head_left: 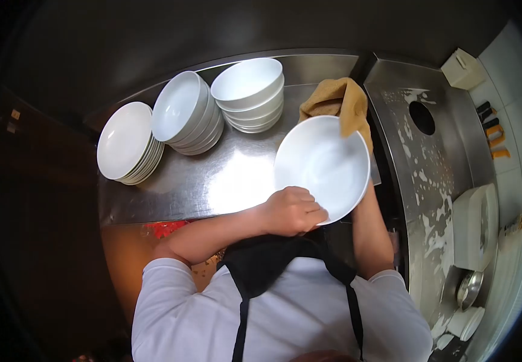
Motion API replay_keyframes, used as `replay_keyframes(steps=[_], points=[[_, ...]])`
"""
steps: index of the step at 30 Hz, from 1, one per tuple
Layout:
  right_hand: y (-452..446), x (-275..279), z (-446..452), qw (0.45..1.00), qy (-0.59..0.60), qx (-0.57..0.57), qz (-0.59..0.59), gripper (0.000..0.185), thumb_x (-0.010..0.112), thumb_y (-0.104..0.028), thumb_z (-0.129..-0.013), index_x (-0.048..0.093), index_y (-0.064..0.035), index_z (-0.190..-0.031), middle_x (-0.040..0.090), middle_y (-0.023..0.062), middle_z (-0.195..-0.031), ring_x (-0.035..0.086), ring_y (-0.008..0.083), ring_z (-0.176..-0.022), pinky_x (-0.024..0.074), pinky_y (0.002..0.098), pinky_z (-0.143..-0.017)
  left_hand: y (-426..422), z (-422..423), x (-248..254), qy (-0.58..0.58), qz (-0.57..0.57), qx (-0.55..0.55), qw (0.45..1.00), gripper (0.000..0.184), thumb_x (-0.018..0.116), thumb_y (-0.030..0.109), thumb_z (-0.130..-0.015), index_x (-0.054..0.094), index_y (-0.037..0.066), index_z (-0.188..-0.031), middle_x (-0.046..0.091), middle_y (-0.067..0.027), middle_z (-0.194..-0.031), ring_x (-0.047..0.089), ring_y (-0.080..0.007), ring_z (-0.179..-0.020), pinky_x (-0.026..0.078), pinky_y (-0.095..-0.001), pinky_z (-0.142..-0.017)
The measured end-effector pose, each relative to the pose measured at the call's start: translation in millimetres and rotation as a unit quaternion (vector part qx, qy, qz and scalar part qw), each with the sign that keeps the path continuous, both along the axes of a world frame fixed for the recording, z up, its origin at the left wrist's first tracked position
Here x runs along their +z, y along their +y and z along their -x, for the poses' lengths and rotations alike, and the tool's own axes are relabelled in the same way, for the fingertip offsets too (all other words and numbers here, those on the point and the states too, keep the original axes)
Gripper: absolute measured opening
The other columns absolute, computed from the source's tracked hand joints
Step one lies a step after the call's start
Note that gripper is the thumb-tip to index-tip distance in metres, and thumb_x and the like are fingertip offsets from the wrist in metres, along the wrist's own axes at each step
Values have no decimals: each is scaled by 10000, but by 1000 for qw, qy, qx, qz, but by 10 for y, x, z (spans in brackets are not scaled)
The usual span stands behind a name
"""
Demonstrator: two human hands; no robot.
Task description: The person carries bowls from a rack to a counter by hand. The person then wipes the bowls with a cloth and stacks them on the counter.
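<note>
A large white bowl (327, 163) is tilted in front of me, its inside facing up toward me. My left hand (295, 211) is closed on the near rim at the lower left. My right forearm (374, 232) passes behind the bowl's right side, toward a tan cloth (336, 99). That cloth is bunched behind the bowl and folds over its far right rim. The right hand's fingers are hidden; the bunched cloth is in its grip against the bowl.
On the steel counter (182, 193) stand a tilted stack of white plates (125, 140) and two stacks of white bowls (182, 105) (247, 81). To the right, a wet steel surface with foam (415, 175) has a round dark hole (421, 117). A white tub (475, 226) and metal bowl (470, 288) lie beyond.
</note>
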State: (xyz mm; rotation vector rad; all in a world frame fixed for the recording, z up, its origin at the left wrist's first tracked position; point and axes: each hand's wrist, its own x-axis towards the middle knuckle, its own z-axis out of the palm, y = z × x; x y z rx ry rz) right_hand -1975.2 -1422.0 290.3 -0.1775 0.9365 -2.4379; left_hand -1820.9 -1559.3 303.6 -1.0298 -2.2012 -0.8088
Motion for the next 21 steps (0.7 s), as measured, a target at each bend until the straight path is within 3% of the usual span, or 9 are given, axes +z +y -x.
replay_keyframes(steps=[4,6,7,8,9,13,16,21], points=[[-259,24,-554,996,-29,-50,-68,485,491,-407,-1010,520,-38,-1325,625,110,-1229,645,226,-1042,545,338,-905,-166,226,212,88,79,86,989,199,646,148,-676,647,65,-857,475,7,-614,539,-186,-539,446,-320,-510],[-271,28,-654,995,-33,-64,-69,496,478,-422,-1017,509,-43,-1335,617,107,-1244,643,227,-1042,546,341,-909,-363,350,484,88,50,103,989,141,654,146,-700,655,113,-837,526,4,-640,571,-171,-572,454,-333,-517],[-207,-24,-584,997,-51,-51,-21,531,448,-460,-1023,485,-52,-1362,585,106,-1283,609,239,-1115,538,365,-937,-491,470,544,118,55,120,984,88,667,159,-739,664,141,-825,553,7,-647,578,-173,-561,457,-333,-510],[-144,-77,-512,996,-70,-38,26,566,418,-497,-1030,461,-62,-1388,552,105,-1323,575,251,-1188,530,390,-966,-642,538,725,116,138,169,969,48,684,192,-774,674,159,-807,572,4,-638,589,-182,-552,462,-336,-506],[-60,74,-498,997,-45,-56,15,560,430,-493,-1028,459,-67,-1391,551,102,-1321,572,251,-1194,521,398,-979,-795,608,895,93,198,222,950,64,711,212,-793,677,157,-795,577,-11,-617,598,-195,-548,470,-348,-507],[308,202,-283,993,12,-121,-2,544,467,-462,-1024,451,-69,-1400,549,98,-1329,566,250,-1204,496,410,-1010,-1396,958,998,-36,182,343,921,194,743,275,-835,713,84,-854,673,-121,-686,660,-315,-627,511,-412,-567],[386,192,-297,987,-24,-159,14,529,489,-428,-1022,446,-64,-1403,545,91,-1342,569,248,-1202,495,409,-1011,-1597,1105,863,-127,214,376,892,219,743,299,-840,714,83,-862,670,-127,-674,663,-323,-641,513,-429,-595],[527,-287,-348,991,26,-128,-14,572,470,-483,-1005,450,-80,-1411,527,89,-1384,535,273,-1250,471,439,-1047,-1643,1150,652,-184,197,391,880,284,723,353,-863,717,69,-874,664,-153,-669,661,-357,-673,504,-461,-636]])
